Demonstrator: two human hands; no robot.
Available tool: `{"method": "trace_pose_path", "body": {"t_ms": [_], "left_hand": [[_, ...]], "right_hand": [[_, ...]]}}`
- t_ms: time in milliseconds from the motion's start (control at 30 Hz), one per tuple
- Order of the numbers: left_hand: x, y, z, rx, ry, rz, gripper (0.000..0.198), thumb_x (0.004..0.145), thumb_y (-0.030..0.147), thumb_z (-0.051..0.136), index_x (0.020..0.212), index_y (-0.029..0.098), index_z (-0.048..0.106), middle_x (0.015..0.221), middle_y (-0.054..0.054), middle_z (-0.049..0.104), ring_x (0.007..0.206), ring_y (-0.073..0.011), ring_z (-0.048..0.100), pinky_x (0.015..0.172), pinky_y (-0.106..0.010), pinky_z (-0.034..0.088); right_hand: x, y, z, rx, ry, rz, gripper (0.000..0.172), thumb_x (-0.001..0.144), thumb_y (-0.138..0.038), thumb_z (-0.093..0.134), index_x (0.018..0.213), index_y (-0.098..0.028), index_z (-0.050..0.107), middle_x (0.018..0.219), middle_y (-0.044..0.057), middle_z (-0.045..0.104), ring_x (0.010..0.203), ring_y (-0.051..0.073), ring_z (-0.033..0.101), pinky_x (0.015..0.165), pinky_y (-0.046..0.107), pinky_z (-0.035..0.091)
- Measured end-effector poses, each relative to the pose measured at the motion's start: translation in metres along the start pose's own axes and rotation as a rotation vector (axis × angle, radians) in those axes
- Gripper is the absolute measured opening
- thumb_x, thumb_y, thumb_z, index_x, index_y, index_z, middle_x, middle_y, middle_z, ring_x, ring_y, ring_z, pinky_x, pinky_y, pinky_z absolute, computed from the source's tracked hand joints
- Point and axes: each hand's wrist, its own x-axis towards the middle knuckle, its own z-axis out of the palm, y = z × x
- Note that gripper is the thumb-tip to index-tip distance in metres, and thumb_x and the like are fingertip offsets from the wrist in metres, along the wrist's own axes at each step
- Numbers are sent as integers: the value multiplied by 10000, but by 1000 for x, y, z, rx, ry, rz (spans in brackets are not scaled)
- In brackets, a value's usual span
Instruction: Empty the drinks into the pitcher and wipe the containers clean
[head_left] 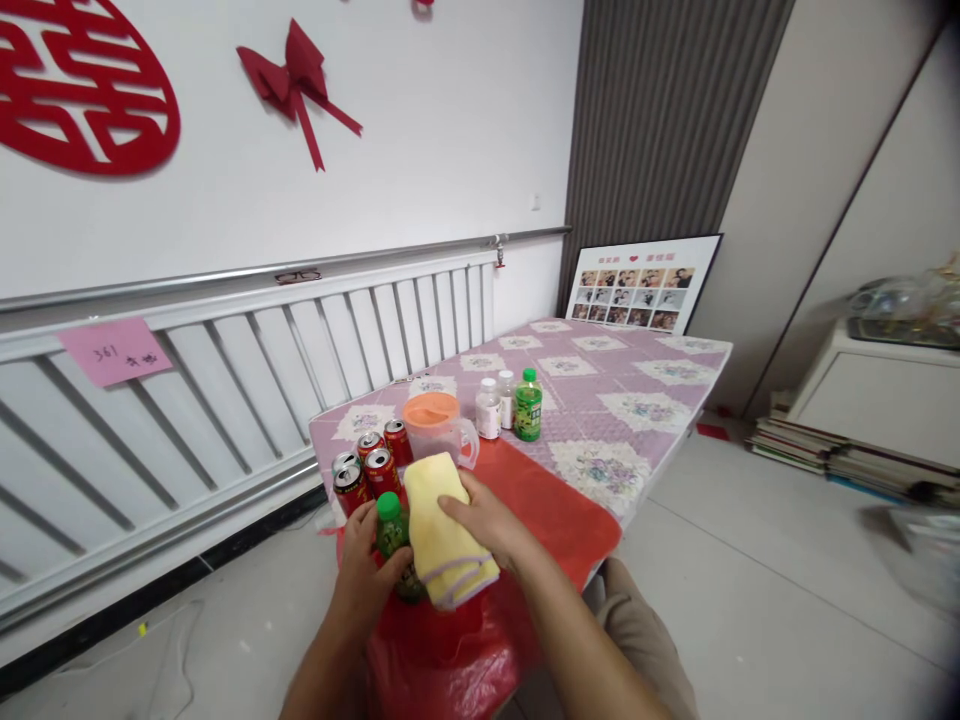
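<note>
- L hand (366, 570): curled round bottle (392, 537), prob. to steady it.
- R hand (486, 518): thumb clamps folded cloth (439, 525) alongside.
- Cans (383, 482): bunched nr table's (581, 390) L edge, prob. for room.

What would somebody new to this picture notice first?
Probably the folded yellow cloth in the right hand, bright against the red sheet on the near part of the table, just beside the green-capped bottle in the left hand. Next might come the big red cut-out ornament on the white wall at upper left, with a red bow to its right.
</note>
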Motion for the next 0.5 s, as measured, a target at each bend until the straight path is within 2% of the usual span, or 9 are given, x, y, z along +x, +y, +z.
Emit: {"method": "trace_pose_path", "body": {"t_ms": [100, 200, 267, 367, 500], "left_hand": [[0, 1, 3, 73, 39, 26, 512, 712, 289, 667, 1209, 241, 554, 1249, -93, 507, 1204, -311, 465, 999, -478, 428], [4, 5, -3, 10, -65, 41, 450, 723, 297, 668, 1159, 233, 578, 1156, -72, 566, 1119, -283, 532, 952, -441, 470], [6, 7, -9, -83, -157, -9, 482, 726, 300, 670, 1188, 234, 548, 1172, -71, 588, 1089, -269, 571, 921, -422, 497], [9, 10, -18, -238, -242, -82, 597, 722, 297, 684, 1267, 231, 449, 1244, -94, 589, 1122, -268, 588, 931, -418, 503], [11, 17, -25, -323, -340, -71, 532, 728, 292, 695, 1206, 220, 474, 1270, -111, 592, 1216, -282, 542, 1016, -435, 449]], "right_hand": [[7, -4, 4, 45, -26, 16, 447, 823, -407, 557, 1224, -212, 527, 1040, 47, 709, 861, 219, 676, 702, 328, 533], [11, 10, 7, 29, -37, 40, 406, 797, -377, 577, 1156, -188, 574, 1016, 48, 717, 853, 222, 676, 707, 338, 536], [10, 24, 6, -6, -34, 53, 379, 786, -342, 570, 1127, -178, 596, 996, 47, 724, 840, 225, 675, 716, 353, 535], [3, 42, 3, -84, -32, 54, 347, 717, -246, 601, 1056, -189, 647, 971, 37, 738, 849, 236, 667, 763, 368, 521], [-7, 51, -3, -185, -29, 42, 367, 622, -162, 642, 981, -222, 691, 980, 33, 748, 892, 264, 655, 838, 390, 486]]}}
